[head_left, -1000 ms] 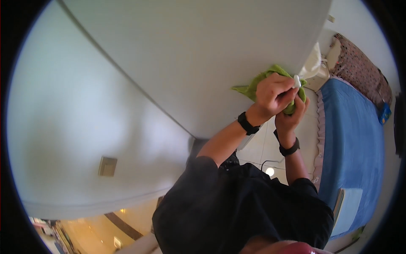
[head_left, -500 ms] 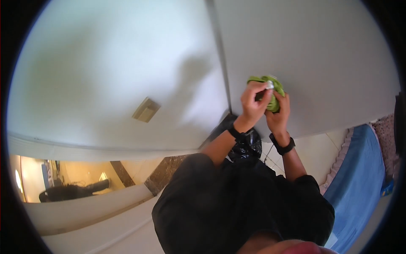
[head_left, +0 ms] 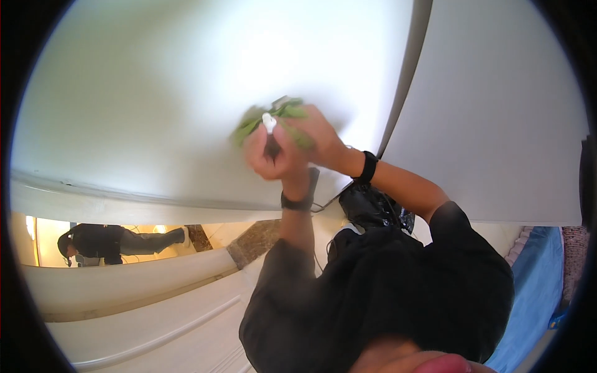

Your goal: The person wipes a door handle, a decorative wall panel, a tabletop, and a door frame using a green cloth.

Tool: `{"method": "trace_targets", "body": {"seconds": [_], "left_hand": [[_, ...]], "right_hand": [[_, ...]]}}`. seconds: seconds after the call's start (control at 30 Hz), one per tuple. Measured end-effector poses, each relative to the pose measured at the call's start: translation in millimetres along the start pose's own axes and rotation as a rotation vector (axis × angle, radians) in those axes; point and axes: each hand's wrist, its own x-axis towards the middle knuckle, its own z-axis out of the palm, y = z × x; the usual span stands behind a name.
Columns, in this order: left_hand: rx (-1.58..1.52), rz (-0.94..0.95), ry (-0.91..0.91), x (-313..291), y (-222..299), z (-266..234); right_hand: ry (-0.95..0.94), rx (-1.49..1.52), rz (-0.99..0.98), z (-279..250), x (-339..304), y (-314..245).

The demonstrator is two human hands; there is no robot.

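Note:
Both my hands are raised against a large white panel. My left hand is closed around a small dark thing with a white tip; what it is cannot be told through the blur. My right hand grips a crumpled green cloth that is pressed to the panel just behind the left hand. Each wrist has a black band. The hands touch each other and are motion-blurred.
A dark seam separates the white panel from a second one on the right. A black bag hangs by my chest. Another person is far off at lower left. Blue bedding lies at lower right.
The view has swung round. My hands and the green cloth have moved left across the seam onto the left panel. The distant person and the doorway have come into sight.

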Motion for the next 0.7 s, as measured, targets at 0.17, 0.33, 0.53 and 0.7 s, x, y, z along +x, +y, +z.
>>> {"method": "trace_targets", "body": {"seconds": [0.17, 0.33, 0.53, 0.7], "left_hand": [[-0.165, 0.038, 0.118, 5, 6, 29], [-0.214, -0.021, 0.209, 19, 25, 32], [-0.136, 0.104, -0.218, 15, 44, 43], [-0.099, 0.115, -0.435, -7, 33, 29]], "right_hand": [[0.045, 0.102, -0.086, -22, 15, 10], [0.034, 0.010, 0.009, -38, 23, -20], [0.401, 0.337, 0.340, -17, -23, 13], [0.974, 1.946, 0.407, 9, -42, -1]]}}
